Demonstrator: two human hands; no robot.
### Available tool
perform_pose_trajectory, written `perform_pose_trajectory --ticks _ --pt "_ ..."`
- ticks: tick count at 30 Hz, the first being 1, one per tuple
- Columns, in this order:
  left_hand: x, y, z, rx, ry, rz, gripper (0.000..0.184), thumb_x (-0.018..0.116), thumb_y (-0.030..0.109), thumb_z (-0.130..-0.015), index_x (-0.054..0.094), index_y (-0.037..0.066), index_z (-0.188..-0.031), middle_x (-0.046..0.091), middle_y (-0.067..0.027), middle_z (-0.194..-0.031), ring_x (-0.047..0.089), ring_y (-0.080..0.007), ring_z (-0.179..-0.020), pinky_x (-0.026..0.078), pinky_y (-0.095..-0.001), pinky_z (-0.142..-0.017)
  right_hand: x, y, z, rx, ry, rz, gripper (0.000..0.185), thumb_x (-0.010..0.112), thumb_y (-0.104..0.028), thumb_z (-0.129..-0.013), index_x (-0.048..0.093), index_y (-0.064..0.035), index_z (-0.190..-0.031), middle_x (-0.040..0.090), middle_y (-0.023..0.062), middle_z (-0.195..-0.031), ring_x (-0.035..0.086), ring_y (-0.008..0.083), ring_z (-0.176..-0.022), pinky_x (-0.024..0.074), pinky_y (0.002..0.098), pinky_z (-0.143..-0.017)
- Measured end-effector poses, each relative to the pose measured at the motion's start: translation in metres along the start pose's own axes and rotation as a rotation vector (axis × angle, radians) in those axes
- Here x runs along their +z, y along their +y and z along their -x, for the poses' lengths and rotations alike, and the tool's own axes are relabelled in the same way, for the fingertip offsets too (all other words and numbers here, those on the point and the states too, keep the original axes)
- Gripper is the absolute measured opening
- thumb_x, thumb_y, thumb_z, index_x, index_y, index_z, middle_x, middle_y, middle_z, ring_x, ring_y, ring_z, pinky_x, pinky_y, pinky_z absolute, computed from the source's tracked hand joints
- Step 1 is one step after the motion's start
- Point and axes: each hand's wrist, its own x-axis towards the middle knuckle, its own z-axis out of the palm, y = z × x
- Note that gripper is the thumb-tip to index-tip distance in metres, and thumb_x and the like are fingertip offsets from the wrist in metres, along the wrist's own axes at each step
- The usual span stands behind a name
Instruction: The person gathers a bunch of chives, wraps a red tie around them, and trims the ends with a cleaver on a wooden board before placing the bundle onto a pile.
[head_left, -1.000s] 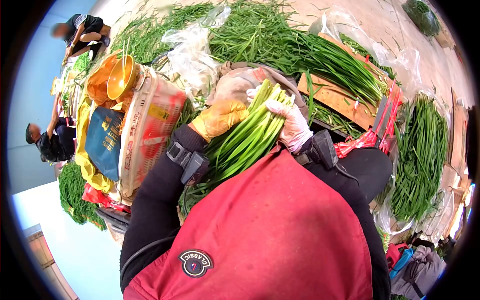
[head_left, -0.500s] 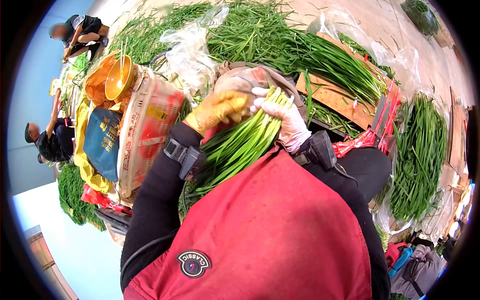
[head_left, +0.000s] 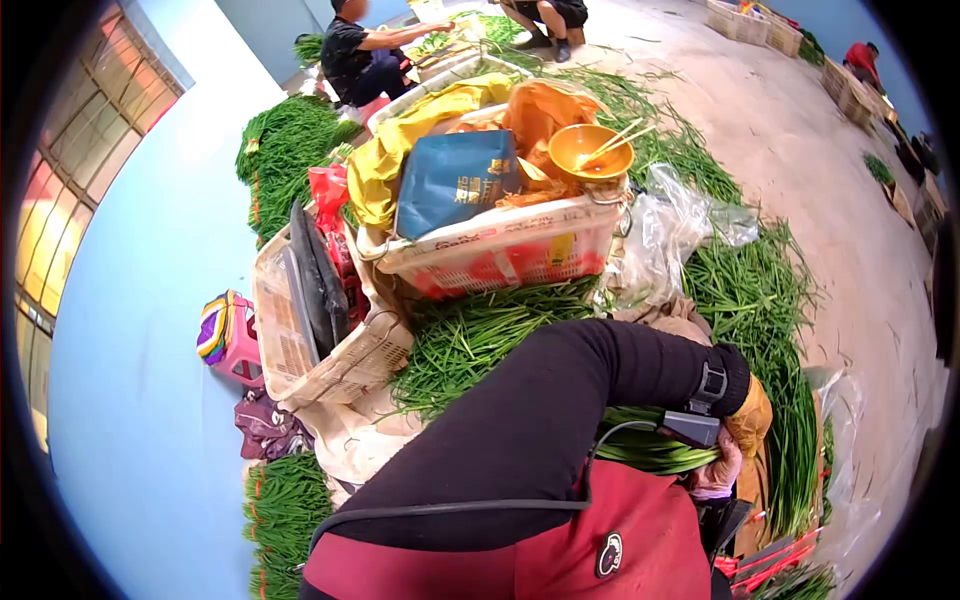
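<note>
My right hand (head_left: 719, 474), in a pale pinkish glove, is closed around a bunch of garlic chives (head_left: 655, 455) by its stalk end, close to my red apron (head_left: 640, 510). My left hand (head_left: 752, 416), in a yellow glove, reaches across and is curled against the stalk end, just above the right hand. Its fingertips are turned away, so what they pinch is hidden. The left forearm, with a strapped device (head_left: 690, 428) at the wrist, covers part of the bunch. Loose garlic chives (head_left: 750, 300) lie in a heap beyond the hands.
A white plastic crate (head_left: 490, 250) holds a blue bag (head_left: 455, 180) and an orange bowl (head_left: 590, 150) with chopsticks. Beside it stands a second crate (head_left: 330, 370). Tied bundles (head_left: 290, 510) line the blue wall. Clear plastic (head_left: 655, 240) lies by the heap. Other people crouch farther back.
The view has swung left towards the crates and wall. The yellow-gloved left hand has come from beside the bunch to its stalk end. The right hand keeps its grip.
</note>
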Motion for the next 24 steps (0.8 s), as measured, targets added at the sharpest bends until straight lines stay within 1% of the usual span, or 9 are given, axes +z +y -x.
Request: perform_pose_trajectory --ticks 3,6,9,11,16,18,21,23,24 --pt "-0.005 0.002 -0.007 -0.061 -0.036 -0.041 0.052 0.056 0.05 -0.086 0.068 0.004 -0.107 0.069 -0.0166 -0.099 0.064 -0.0325 -0.091 0.048 -0.0403 -0.082 0.006 -0.002 0.0 0.027 0.016 -0.003 0.045 0.064 -0.004 -0.081 0.054 -0.0017 -0.124 0.061 0.0125 -0.119 0.06 0.0278 -0.109 0.0481 0.048 -0.097" --pt "0.043 0.009 -0.037 -0.35 0.179 -0.142 0.034 0.056 0.046 -0.088 0.071 0.017 -0.096 0.068 -0.008 -0.098 0.062 -0.0205 -0.095 0.042 -0.0395 -0.093 -0.014 -0.008 -0.001 0.063 0.066 0.007 0.045 0.063 -0.007 -0.083 0.051 -0.0016 -0.127 0.061 0.0125 -0.119 0.059 0.0287 -0.109 0.0467 0.0481 -0.099" --pt "0.055 -0.01 -0.048 -0.409 0.166 -0.138 0.04 0.064 0.053 -0.075 0.071 0.021 -0.099 0.069 -0.005 -0.098 0.06 -0.0196 -0.098 0.041 -0.0396 -0.096 -0.011 -0.015 -0.005 0.001 0.078 0.046 0.045 0.062 -0.009 -0.084 0.05 -0.0016 -0.127 0.06 0.0123 -0.118 0.059 0.0283 -0.109 0.0469 0.0481 -0.098" --pt "0.057 -0.018 -0.049 -0.376 0.21 -0.198 0.047 0.069 0.055 -0.067 0.071 0.02 -0.099 0.068 -0.005 -0.096 0.06 -0.0225 -0.093 0.042 -0.0407 -0.091 -0.007 -0.016 -0.005 -0.026 0.082 0.067 0.045 0.061 -0.011 -0.085 0.049 -0.0015 -0.128 0.06 0.0122 -0.118 0.058 0.028 -0.108 0.0471 0.0481 -0.098" --pt "0.061 0.0 -0.035 -0.273 0.601 -0.59 0.039 0.071 0.045 -0.059 0.068 0.017 -0.085 0.065 -0.0054 -0.081 0.061 -0.0297 -0.07 0.047 -0.0456 -0.068 -0.004 -0.027 0.002 -0.135 0.123 0.096 0.046 0.06 -0.015 -0.087 0.047 -0.0015 -0.129 0.06 0.0118 -0.117 0.057 0.0273 -0.108 0.0476 0.0481 -0.096" --pt "0.008 0.057 0.035 0.029 0.371 -0.487 0.057 0.074 0.043 -0.057 0.066 0.015 -0.106 0.064 -0.0175 -0.106 0.064 -0.0374 -0.071 0.05 -0.0479 -0.063 -0.002 -0.032 0.005 -0.213 0.136 0.109 0.047 0.059 -0.017 -0.088 0.047 -0.0015 -0.13 0.059 0.0117 -0.116 0.057 0.0271 -0.108 0.0478 0.0481 -0.096" --pt "0.004 0.083 0.075 0.231 0.709 -0.169 0.082 0.078 0.046 -0.056 0.056 0.015 -0.128 0.046 -0.0301 -0.132 0.064 -0.044 -0.083 0.051 -0.0478 -0.073 0.005 -0.044 0.013 -0.353 0.141 0.13 0.047 0.059 -0.02 -0.089 0.046 -0.0014 -0.13 0.059 0.0115 -0.116 0.057 0.0267 -0.108 0.0481 0.0481 -0.095" --pt "-0.004 0.096 0.098 0.284 0.511 -0.139 0.104 0.082 0.044 -0.055 0.036 0.017 -0.144 0.017 -0.0369 -0.147 0.06 -0.0488 -0.094 0.05 -0.0454 -0.083 0.01 -0.057 0.024 -0.476 0.137 0.149 0.048 0.058 -0.021 -0.089 0.045 -0.0014 -0.131 0.059 0.0114 -0.115 0.056 0.0264 -0.108 0.0483 0.0481 -0.094" --pt "0.005 0.093 0.103 0.399 0.565 -0.09 0.102 0.083 0.036 -0.057 0.033 0.019 -0.144 0.012 -0.0385 -0.147 0.058 -0.0496 -0.097 0.048 -0.0442 -0.088 0.017 -0.066 0.033 -0.539 0.113 0.157 0.048 0.058 -0.022 -0.09 0.044 -0.0014 -0.131 0.059 0.0113 -0.115 0.056 0.0263 -0.108 0.0484 0.0481 -0.094"
